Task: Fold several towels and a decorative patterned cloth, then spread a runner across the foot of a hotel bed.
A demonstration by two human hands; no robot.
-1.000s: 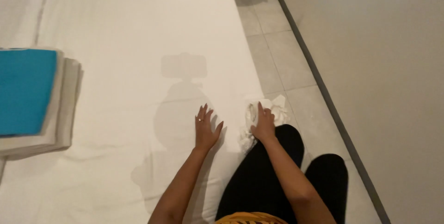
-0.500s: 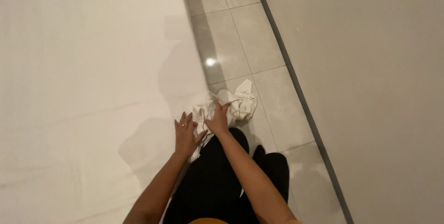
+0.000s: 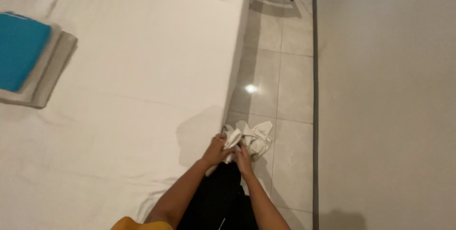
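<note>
Where the bed edge (image 3: 232, 92) ends, left hand (image 3: 216, 150), right hand (image 3: 243, 158), fingers clenched on crumpled white cloth (image 3: 254, 137), part hidden.

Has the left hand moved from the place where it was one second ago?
Yes. The left hand lay flat on the white sheet, apart from the white cloth. Now it has left the sheet, crossed the bed's edge and grips the cloth beside the right hand.

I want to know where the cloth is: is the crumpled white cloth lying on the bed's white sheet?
No, both hands grip the crumpled white cloth over the grey tiled floor.
</note>
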